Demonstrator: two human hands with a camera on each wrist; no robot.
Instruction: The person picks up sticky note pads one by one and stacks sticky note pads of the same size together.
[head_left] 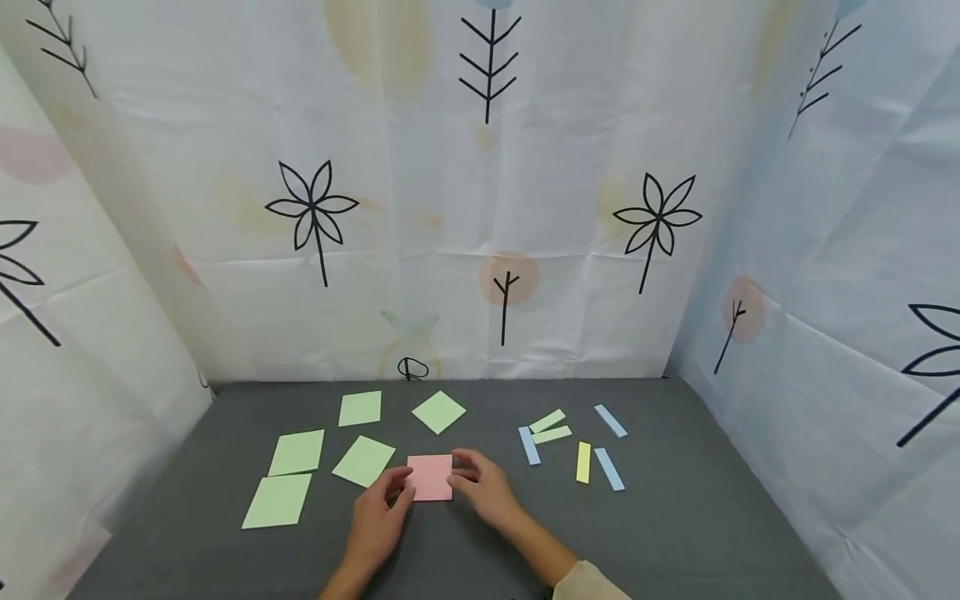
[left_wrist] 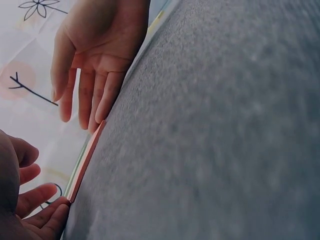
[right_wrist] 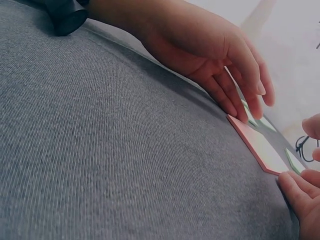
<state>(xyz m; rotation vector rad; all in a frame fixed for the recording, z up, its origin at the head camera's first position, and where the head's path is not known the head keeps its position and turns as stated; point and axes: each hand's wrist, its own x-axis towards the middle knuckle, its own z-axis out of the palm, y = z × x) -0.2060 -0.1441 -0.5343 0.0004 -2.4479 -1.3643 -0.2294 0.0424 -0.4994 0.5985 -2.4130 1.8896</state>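
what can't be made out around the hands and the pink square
Every view: the underside of the pink square, turned toward the table.
Head view: the rest of the sleeve, cut off by the bottom edge.
Left wrist view: part of the left hand, cut off by the left edge.
Right wrist view: part of the right hand, cut off by the right edge.

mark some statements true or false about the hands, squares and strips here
1. A pink square lies between the left hand and the right hand. True.
2. Every square is pink. False: five green squares lie there too.
3. Just one yellow strip shows. True.
4. The blue strips lie left of the pink square. False: they lie to its right.
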